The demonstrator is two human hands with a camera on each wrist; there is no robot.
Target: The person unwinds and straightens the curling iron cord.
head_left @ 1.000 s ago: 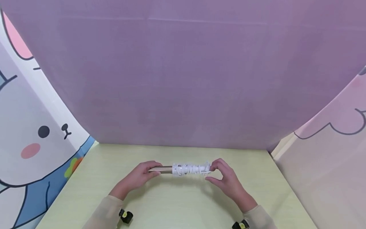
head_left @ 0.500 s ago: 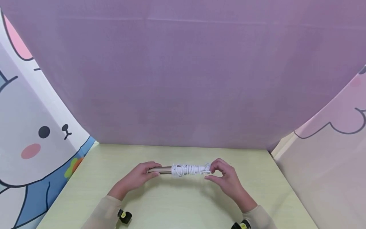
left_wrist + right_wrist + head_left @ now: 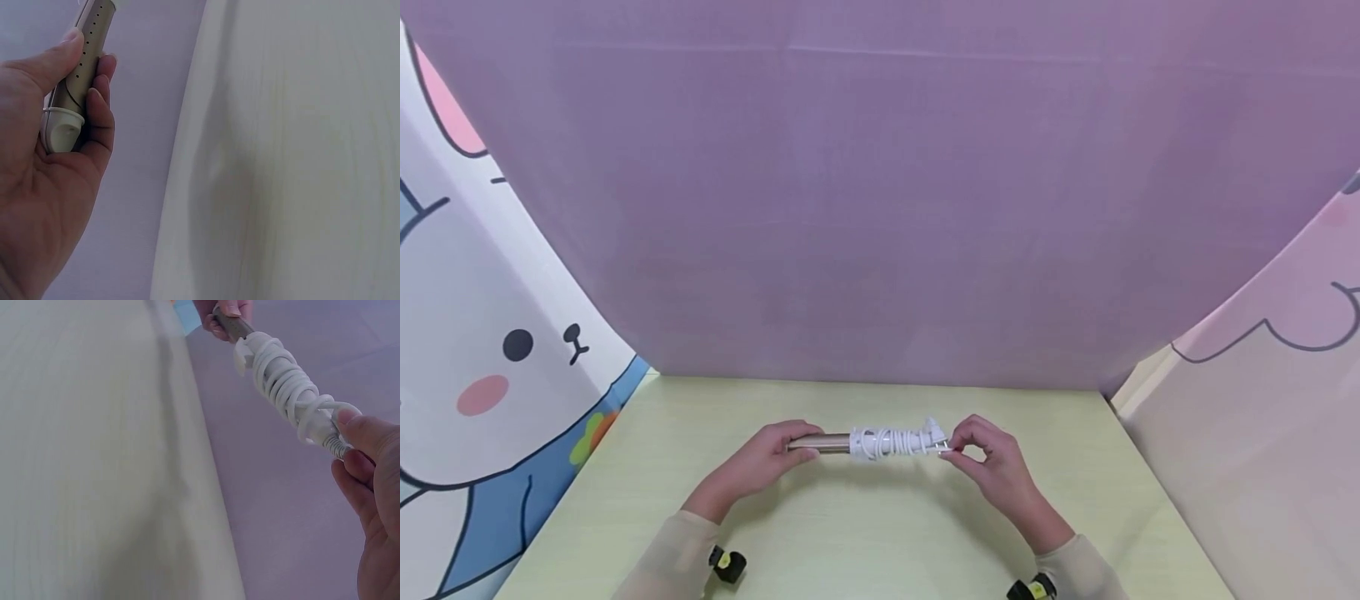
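A hair straightener point(image 3: 831, 443) is held level above the table, its gold, perforated barrel point(image 3: 87, 59) to the left and its white handle to the right. White power cord point(image 3: 290, 387) is wound in several turns around the handle. My left hand point(image 3: 767, 458) grips the barrel near its white tip point(image 3: 64, 130), thumb on one side and fingers curled on the other. My right hand point(image 3: 996, 462) pinches the cord at the handle's end, beside the ribbed cord sleeve point(image 3: 336, 447). A white piece, apparently the plug point(image 3: 933, 431), sticks up near the right fingertips.
The pale wooden table point(image 3: 880, 533) lies beneath both hands. A purple backdrop point(image 3: 880, 208) rises behind it. Printed cartoon panels stand on the left point(image 3: 542, 375) and right point(image 3: 1262, 400). Black cameras sit at both wrists.
My right thumb and forefinger, apart earlier, have come together on the cord. The white plug-like piece now stands up more from the handle's end. The left hand has barely moved.
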